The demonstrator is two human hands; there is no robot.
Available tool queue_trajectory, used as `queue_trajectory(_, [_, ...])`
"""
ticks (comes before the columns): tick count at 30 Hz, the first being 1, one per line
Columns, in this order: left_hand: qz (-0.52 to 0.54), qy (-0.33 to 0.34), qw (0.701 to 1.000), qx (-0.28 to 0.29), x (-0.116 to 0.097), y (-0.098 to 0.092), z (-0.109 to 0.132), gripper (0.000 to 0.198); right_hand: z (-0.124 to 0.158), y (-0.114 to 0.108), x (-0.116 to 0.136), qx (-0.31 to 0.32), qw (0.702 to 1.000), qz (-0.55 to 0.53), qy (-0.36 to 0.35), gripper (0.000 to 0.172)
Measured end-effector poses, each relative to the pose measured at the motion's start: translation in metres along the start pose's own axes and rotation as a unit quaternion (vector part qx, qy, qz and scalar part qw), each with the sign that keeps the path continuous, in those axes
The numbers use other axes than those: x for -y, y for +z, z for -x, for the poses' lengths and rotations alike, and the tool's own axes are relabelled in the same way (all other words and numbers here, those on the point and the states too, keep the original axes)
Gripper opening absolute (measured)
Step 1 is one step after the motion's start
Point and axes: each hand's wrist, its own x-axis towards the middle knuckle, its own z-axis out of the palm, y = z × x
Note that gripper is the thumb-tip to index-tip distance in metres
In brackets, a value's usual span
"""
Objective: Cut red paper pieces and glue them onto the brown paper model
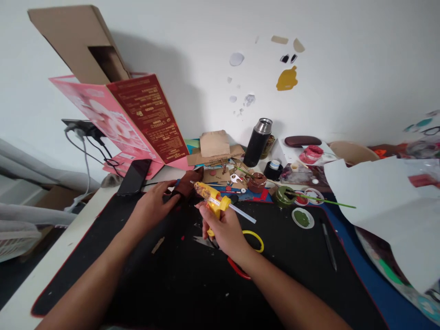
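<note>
My right hand (225,229) is closed round the grip of a yellow glue gun (212,197), whose nozzle points left and away; a clear glue stick (242,214) pokes out of its back. The nozzle is close to a dark brown piece of material (188,182) at the far edge of the black mat (178,284). My left hand (153,204) rests on the mat with its fingers on the near edge of that brown piece, holding it down. Under my right wrist lie scissors with yellow and red handles (253,242).
A phone (134,176) lies at the left of the mat below a pink and red carton (137,121). Behind stand a black flask (257,142), cardboard pieces (215,145), small paint pots (302,217), a green stick (326,200). White paper (385,201) covers the right side.
</note>
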Motion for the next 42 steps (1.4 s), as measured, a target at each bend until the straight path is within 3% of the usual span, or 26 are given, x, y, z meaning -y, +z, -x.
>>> queue_trajectory(12, [0.036,-0.034,0.998,-0.027,-0.004,0.011,-0.003,0.047,0.003,-0.007,-0.018,-0.010,1.000,-0.021,0.017,0.071])
queue_trajectory(22, [0.187,-0.092,0.976,0.054,-0.007,0.001,0.003,0.072,0.004,-0.012,-0.022,-0.030,0.999,-0.025,0.017,0.074])
queue_trajectory(28, [0.197,-0.116,0.973,0.028,-0.018,0.007,0.003,0.083,0.006,-0.013,-0.024,-0.019,0.999,-0.029,0.022,0.067])
queue_trajectory(33, [0.154,-0.108,0.982,0.003,-0.018,0.018,0.000,0.073,0.007,-0.013,-0.028,-0.017,0.999,-0.034,0.020,0.066])
queue_trajectory(42, [0.188,-0.115,0.975,-0.014,-0.012,0.020,-0.001,0.066,0.006,-0.014,-0.033,-0.015,0.999,-0.037,0.012,0.062])
